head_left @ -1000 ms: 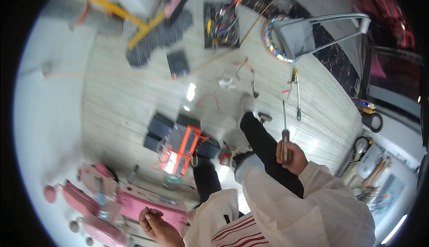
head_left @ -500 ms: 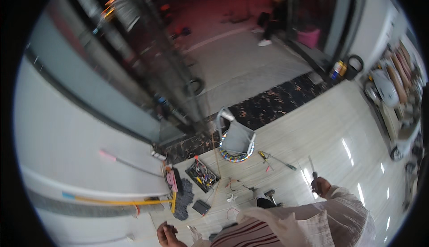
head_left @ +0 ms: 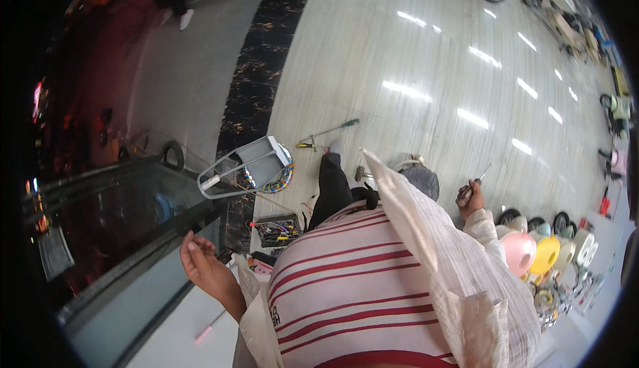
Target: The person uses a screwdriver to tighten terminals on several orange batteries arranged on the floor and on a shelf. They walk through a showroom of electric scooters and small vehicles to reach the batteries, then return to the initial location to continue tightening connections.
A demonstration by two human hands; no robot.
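My right hand (head_left: 471, 198), off to the right of my body, is closed around a screwdriver (head_left: 486, 172) whose thin metal shaft points up and away. To the left, my left hand (head_left: 203, 265) is raised near the glass door with its fingers loosely bent and apart, and I see nothing in it. A black tray (head_left: 278, 231) full of small tools and wires sits on the floor by my left side. Farther forward lie a green-handled screwdriver (head_left: 347, 124) and a yellow-handled tool (head_left: 306, 145). A hammer (head_left: 361, 173) is partly hidden beside my leg.
A grey seat-like frame (head_left: 253, 165) with a looped bar stands over a multicoloured ring by the dark stone threshold (head_left: 256, 68). The glass door (head_left: 160, 211) is at left. Scooters (head_left: 566, 21) line the far right; pink and yellow rounded items (head_left: 518, 253) stand nearer. Someone's shoe (head_left: 186, 19) shows outside.
The view has swung to the right, bringing more floor and scooters in. My left hand has risen beside the door. The right hand still holds the screwdriver.
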